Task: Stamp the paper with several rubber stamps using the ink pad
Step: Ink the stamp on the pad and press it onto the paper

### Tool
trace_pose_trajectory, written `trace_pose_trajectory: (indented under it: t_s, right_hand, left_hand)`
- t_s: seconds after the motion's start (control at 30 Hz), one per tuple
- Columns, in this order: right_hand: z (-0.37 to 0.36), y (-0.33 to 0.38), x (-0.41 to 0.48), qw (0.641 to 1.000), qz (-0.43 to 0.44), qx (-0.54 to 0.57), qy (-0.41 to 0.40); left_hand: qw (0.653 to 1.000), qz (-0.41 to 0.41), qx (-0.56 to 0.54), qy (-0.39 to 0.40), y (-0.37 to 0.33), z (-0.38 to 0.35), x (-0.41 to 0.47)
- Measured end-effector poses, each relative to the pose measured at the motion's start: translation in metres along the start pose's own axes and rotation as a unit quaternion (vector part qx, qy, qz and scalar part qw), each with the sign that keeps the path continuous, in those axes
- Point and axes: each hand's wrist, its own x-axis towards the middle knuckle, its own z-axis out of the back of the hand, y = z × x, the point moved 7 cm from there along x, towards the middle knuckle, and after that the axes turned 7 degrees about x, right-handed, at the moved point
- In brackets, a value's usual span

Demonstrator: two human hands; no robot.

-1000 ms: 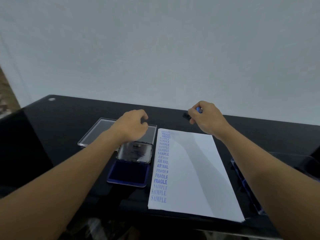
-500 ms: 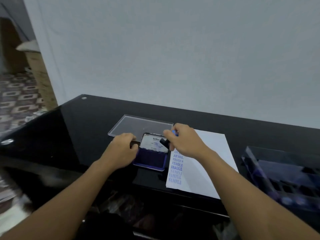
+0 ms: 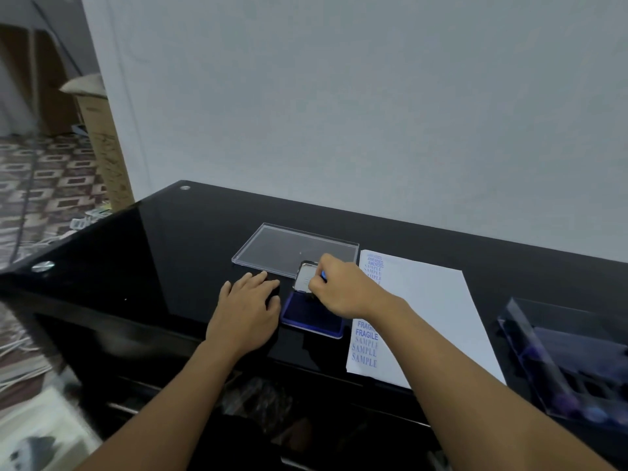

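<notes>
**A:** Where do we stand?
**B:** Our right hand [image 3: 343,292] pinches a stamp [image 3: 323,275] by its blue top, fingers curled round it, low over the pad [image 3: 307,317]. We cannot tell whether the rubber touches the ink.
**A:** And the other?
**B:** Our left hand [image 3: 246,309] lies flat with straight fingers on the surface [image 3: 170,266] just left of the pad, holding nothing.
**A:** How do we ink well?
**B:** We'd press straight down, level and light, then lift clean, since a tilt would likely ink one edge only. The left hand could steady the pad.
**A:** Then?
**B:** The paper [image 3: 435,290] lies just right of the pad, and prints fill its edge nearest the pad. We'd choose a bare spot beside that column.
</notes>
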Motion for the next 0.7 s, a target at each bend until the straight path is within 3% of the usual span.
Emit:
trace_pose_trajectory:
  t_s: [0.37,0.7]
  right_hand:
    - [-0.020,0.018,0.012,0.994,0.021,-0.104,0.022]
    - [-0.030,0.013,0.012,0.995,0.027,-0.099,-0.016]
  left_hand:
    - [1.000,-0.007,0.025,-0.007,0.000,0.006,-0.002]
    - [1.000,-0.006,0.026,-0.013,-0.003,0.005,-0.003]
